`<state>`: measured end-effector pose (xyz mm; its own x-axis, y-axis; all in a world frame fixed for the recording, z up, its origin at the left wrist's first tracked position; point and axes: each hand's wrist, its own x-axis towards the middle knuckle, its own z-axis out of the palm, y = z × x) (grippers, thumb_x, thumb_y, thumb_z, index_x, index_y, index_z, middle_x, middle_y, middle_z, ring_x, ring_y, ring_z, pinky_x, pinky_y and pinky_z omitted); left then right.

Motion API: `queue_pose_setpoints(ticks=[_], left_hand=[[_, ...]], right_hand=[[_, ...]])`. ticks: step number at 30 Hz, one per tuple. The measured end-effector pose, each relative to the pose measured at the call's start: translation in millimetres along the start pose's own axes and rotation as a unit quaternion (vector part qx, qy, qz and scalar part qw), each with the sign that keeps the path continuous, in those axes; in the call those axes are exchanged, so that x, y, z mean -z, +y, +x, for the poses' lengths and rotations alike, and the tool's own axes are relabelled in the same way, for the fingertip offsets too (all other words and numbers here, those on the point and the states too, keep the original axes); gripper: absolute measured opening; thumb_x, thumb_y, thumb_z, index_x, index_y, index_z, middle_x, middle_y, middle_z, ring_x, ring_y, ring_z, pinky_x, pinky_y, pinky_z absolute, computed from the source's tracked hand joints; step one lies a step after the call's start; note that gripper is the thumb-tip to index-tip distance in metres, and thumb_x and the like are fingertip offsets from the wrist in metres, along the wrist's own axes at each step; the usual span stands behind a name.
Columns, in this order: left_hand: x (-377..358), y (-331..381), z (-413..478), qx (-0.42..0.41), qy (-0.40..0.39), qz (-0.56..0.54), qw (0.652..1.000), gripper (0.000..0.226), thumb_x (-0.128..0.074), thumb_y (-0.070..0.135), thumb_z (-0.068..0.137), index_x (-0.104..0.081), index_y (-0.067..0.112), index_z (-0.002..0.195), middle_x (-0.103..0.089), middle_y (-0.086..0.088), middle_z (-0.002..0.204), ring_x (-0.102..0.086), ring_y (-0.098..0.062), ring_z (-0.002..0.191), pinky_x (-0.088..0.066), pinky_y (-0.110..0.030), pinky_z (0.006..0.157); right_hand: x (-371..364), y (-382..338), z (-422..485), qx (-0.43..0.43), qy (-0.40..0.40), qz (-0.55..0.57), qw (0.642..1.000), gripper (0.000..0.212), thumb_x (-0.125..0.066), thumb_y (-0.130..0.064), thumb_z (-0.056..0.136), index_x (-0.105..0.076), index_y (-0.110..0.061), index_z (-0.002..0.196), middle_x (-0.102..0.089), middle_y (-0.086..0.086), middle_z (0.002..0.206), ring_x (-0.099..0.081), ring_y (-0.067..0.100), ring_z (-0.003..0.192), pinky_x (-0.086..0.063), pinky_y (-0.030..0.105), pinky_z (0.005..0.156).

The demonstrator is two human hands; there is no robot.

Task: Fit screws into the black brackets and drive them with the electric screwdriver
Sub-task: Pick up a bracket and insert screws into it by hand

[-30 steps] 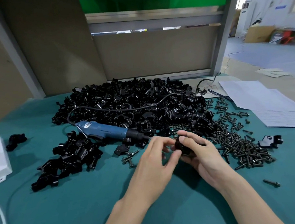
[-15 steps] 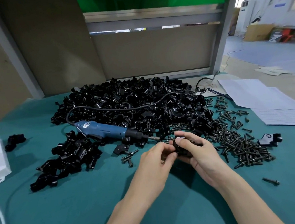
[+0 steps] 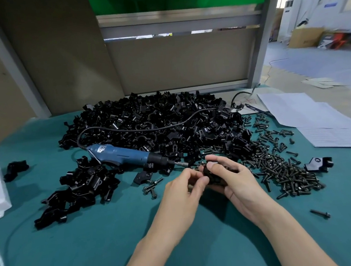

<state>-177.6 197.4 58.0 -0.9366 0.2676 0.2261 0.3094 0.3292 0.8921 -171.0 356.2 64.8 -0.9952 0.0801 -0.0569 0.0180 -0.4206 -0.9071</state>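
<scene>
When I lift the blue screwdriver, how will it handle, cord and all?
The blue screwdriver looks rigid, likely weighty for its size. Its cord drapes across the bracket pile, so lifting will probably tug it and may drag loose brackets. The rounded body could roll if nudged.

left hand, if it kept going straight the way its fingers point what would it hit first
The black bracket that the right hand grips: the left hand points up and right, fingertips close against it. Whether they touch is unclear.
</scene>
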Motion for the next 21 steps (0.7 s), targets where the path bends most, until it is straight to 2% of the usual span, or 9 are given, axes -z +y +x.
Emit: queue_pose_setpoints(ticks=[2,5,6,7,9,12,14,17,21], left_hand=[[-0.7,-0.6,-0.1,-0.003,0.001,-0.003,1.000,0.008,-0.065,0.029,0.097,-0.063,0.033,0.091,-0.068,0.024,0.088,-0.062,0.002,0.079,-0.048,-0.014,0.071],[-1.3,1.0,-1.7,-0.081,-0.016,0.065,0.994,0.027,-0.061,0.006,0.094,-0.062,0.031,0.085,-0.059,0.021,0.101,-0.060,0.000,0.092,-0.043,-0.009,0.077],[-1.9,2.5,-2.6,-0.105,-0.023,0.081,0.991,0.028,-0.059,0.004,0.094,-0.060,0.031,0.086,-0.056,0.020,0.103,-0.059,-0.001,0.095,-0.041,-0.009,0.078],[-2.7,3.4,-3.3,-0.113,-0.026,0.085,0.990,0.025,-0.060,0.009,0.094,-0.058,0.033,0.090,-0.054,0.019,0.104,-0.058,-0.002,0.099,-0.041,-0.009,0.080],[-3.3,4.4,-3.8,-0.092,-0.012,0.057,0.994,0.015,-0.062,0.031,0.093,-0.052,0.042,0.096,-0.056,0.021,0.104,-0.058,-0.003,0.101,-0.044,-0.013,0.081],[-1.6,2.6,-3.7,-0.037,0.015,0.017,0.999,0.018,-0.056,0.059,0.086,-0.050,0.046,0.097,-0.060,0.023,0.099,-0.059,-0.003,0.087,-0.044,-0.012,0.071],[-0.8,2.2,-2.7,-0.030,0.013,0.022,0.999,0.018,-0.054,0.059,0.091,-0.055,0.042,0.094,-0.064,0.021,0.093,-0.059,-0.002,0.078,-0.044,-0.014,0.065],[-1.3,1.6,-2.0,-0.024,-0.001,0.033,0.999,0.017,-0.056,0.048,0.099,-0.060,0.034,0.091,-0.067,0.018,0.087,-0.058,-0.001,0.071,-0.044,-0.016,0.062],[-0.8,2.1,-0.9,-0.036,-0.011,0.046,0.998,0.004,-0.061,0.031,0.099,-0.061,0.035,0.098,-0.062,0.030,0.100,-0.059,0.004,0.084,-0.042,-0.010,0.068]], right_hand=[[0.0,0.0,0.1,-0.001,0.001,0.000,1.000,0.028,-0.080,-0.024,0.073,-0.082,-0.020,0.101,-0.078,0.017,0.104,-0.077,0.025,0.093,-0.062,0.032,0.074],[-0.2,0.5,1.1,-0.005,0.008,-0.006,1.000,0.022,-0.079,-0.022,0.077,-0.082,-0.022,0.099,-0.078,0.015,0.103,-0.076,0.023,0.092,-0.062,0.033,0.075],[-0.5,0.6,1.6,-0.005,0.010,-0.007,1.000,0.021,-0.079,-0.021,0.078,-0.082,-0.023,0.099,-0.078,0.015,0.103,-0.076,0.023,0.092,-0.062,0.034,0.075],[-0.5,0.4,1.8,-0.004,0.011,-0.005,1.000,0.022,-0.080,-0.022,0.077,-0.082,-0.023,0.099,-0.078,0.015,0.102,-0.076,0.024,0.091,-0.063,0.035,0.076],[0.0,-0.5,1.9,-0.002,0.021,0.000,1.000,0.025,-0.080,-0.024,0.074,-0.082,-0.023,0.099,-0.079,0.014,0.100,-0.076,0.025,0.088,-0.063,0.036,0.077],[1.3,-0.7,2.0,-0.002,0.029,0.000,1.000,0.018,-0.078,-0.018,0.083,-0.082,-0.023,0.100,-0.079,0.013,0.099,-0.077,0.023,0.088,-0.062,0.032,0.072],[1.4,0.1,2.1,0.001,0.027,0.001,1.000,0.019,-0.079,-0.020,0.082,-0.082,-0.023,0.100,-0.079,0.014,0.100,-0.077,0.023,0.091,-0.062,0.031,0.073],[0.9,0.8,1.9,0.005,0.016,-0.004,1.000,0.022,-0.085,-0.019,0.079,-0.082,-0.022,0.100,-0.078,0.016,0.101,-0.077,0.025,0.093,-0.062,0.033,0.075],[2.8,1.9,1.8,0.006,0.011,-0.013,1.000,0.023,-0.078,-0.023,0.079,-0.081,-0.023,0.102,-0.078,0.014,0.103,-0.076,0.024,0.094,-0.061,0.032,0.075]])
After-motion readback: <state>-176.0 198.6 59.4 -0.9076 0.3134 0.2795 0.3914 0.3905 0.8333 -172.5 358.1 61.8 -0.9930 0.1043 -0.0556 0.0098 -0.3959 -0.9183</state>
